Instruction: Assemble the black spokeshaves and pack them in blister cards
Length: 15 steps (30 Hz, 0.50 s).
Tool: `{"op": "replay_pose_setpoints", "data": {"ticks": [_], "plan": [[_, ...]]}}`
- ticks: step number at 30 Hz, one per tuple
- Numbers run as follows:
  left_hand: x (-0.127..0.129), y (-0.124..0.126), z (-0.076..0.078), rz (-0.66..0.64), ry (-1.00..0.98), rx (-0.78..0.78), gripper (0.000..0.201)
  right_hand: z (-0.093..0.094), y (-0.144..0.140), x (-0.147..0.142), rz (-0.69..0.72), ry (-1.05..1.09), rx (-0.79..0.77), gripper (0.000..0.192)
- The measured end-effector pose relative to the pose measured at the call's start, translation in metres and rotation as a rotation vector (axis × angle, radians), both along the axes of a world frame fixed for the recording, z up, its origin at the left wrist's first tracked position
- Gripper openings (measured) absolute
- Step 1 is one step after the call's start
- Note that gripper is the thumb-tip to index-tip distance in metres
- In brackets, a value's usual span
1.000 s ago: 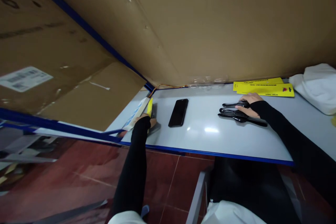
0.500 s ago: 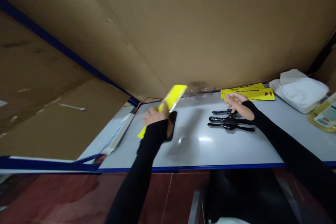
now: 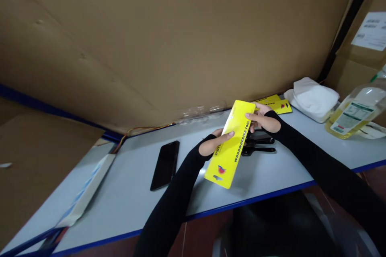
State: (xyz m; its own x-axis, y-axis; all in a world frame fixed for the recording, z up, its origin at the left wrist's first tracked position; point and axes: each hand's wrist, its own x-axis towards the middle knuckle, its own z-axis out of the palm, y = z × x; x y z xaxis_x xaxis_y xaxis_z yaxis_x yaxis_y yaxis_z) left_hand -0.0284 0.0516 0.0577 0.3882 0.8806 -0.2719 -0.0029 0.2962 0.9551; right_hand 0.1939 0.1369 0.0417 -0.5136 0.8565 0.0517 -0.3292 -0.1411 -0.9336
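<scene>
Both hands grip a long yellow packaging card [image 3: 230,152], printed "WOODWORKING TOOL", with a hang hole at its lower end. My left hand [image 3: 218,139] holds its left edge, thumb on the face and fingers behind. My right hand [image 3: 258,118] pinches the upper right edge with the thumb in front. The card is tilted above the table. Behind and to its right lie several black spokeshaves [image 3: 259,149], partly hidden by the card and my right hand. More yellow cards [image 3: 282,106] lie flat beyond my right hand.
A black phone [image 3: 165,164] lies left of my left arm, with a long white box [image 3: 87,194] farther left. Clear plastic packaging [image 3: 200,111] rests against the cardboard wall. At right stand a white cloth bundle [image 3: 315,98] and a bottle of yellow liquid [image 3: 352,112].
My left hand has brought the yellow card rightward from over the phone. My right hand has come off its hover above the spokeshaves and taken hold of the card. The view has shifted.
</scene>
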Motion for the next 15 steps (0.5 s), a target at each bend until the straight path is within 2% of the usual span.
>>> {"op": "replay_pose_setpoints", "data": {"ticks": [2, 3, 6, 10, 13, 15], "plan": [[0.0, -0.001, -0.001, -0.138, -0.146, -0.09, 0.073, 0.002, -0.005, -0.002, -0.023, -0.008, 0.024, 0.052], [0.003, -0.003, -0.002, -0.168, -0.184, -0.115, 0.068, 0.002, -0.007, -0.001, -0.06, -0.04, 0.038, 0.053], [0.015, -0.01, -0.002, -0.141, -0.203, -0.135, 0.055, -0.001, -0.004, 0.006, -0.161, -0.193, 0.087, 0.059], [0.023, -0.015, -0.003, -0.135, -0.218, -0.144, 0.048, -0.005, 0.005, 0.015, -0.147, -0.336, 0.056, 0.064], [0.019, -0.013, -0.004, -0.154, -0.254, -0.154, 0.041, -0.002, 0.007, 0.016, -0.138, -0.38, 0.021, 0.063], [0.015, -0.011, -0.005, -0.161, -0.261, -0.159, 0.045, 0.002, 0.006, 0.016, -0.146, -0.399, -0.01, 0.06]]}}
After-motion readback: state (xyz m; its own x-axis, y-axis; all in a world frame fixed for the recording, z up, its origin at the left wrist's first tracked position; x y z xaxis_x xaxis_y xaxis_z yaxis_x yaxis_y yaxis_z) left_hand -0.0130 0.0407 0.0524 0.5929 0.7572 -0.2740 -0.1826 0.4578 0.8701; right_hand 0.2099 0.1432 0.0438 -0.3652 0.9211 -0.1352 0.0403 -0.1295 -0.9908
